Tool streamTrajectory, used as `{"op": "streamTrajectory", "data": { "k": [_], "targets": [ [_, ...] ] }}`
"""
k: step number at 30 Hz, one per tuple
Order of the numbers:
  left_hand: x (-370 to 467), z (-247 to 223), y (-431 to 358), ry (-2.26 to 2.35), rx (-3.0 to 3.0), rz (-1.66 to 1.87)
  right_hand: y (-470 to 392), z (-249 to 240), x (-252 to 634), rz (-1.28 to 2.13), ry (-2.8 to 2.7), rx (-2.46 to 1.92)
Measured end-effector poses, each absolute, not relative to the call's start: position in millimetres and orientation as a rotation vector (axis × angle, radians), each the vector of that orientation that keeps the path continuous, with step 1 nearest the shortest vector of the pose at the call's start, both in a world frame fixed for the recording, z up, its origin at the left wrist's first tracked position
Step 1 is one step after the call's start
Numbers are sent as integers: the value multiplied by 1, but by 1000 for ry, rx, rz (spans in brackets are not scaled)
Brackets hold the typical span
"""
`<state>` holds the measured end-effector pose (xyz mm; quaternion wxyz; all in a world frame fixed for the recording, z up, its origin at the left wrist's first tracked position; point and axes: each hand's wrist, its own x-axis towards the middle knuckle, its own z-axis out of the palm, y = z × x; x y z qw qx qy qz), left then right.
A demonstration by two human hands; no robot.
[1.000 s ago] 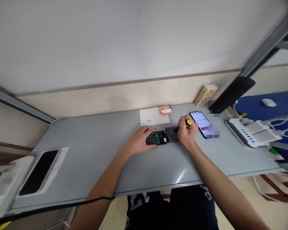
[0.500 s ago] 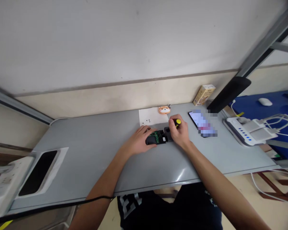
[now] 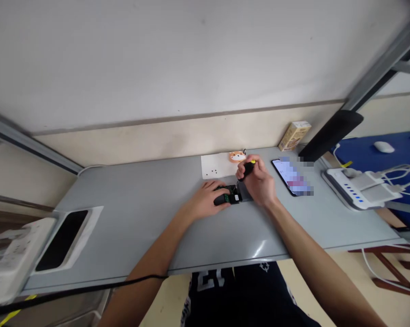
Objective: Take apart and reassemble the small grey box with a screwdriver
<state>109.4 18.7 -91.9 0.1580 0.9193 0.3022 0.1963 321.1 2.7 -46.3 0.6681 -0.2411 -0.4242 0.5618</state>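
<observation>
My left hand (image 3: pixel 208 199) is closed around the left end of an opened black device with a green circuit board (image 3: pixel 238 198), pressing it to the grey desk. Its fingers and thumb hide part of the casing. My right hand (image 3: pixel 261 181) grips a screwdriver (image 3: pixel 248 170) by its black handle with a yellow end cap. The screwdriver leans over the right side of the device; its tip is too small to make out. A dark flat piece (image 3: pixel 246 194) lies at the device's right end, partly behind my right hand. Several tiny dark screws (image 3: pixel 214 172) lie on a white paper (image 3: pixel 209 162) beyond my left hand.
An orange animal-face case (image 3: pixel 237 156) sits on the paper. To the right are a lit phone (image 3: pixel 289 176), a carton (image 3: pixel 295 136), a black cylinder (image 3: pixel 330 135) and a power strip (image 3: pixel 348 190) with cables. A dark phone (image 3: pixel 63 240) lies at left; a black cable (image 3: pixel 123 285) crosses the front edge.
My right hand has risen and turned, with the screwdriver now tilted differently above the device. My left hand keeps its hold on the device. The whole view has shifted slightly.
</observation>
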Motion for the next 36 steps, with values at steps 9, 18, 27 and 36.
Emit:
{"op": "streamTrajectory", "data": {
  "k": [9, 18, 27, 36],
  "targets": [
    [104, -82, 24, 866, 2632, 511, 31, -42, 308, 1334, -950, -583],
    [109, -79, 21, 873, 2610, 528, 26, -44, 321, 1281, -999, -692],
    [110, -80, 20, 893, 2622, 518, 22, -39, 318, 1307, -946, -612],
    [109, -82, 22, 905, 2619, 474, 24, -41, 318, 1287, -944, -682]
  ]
}}
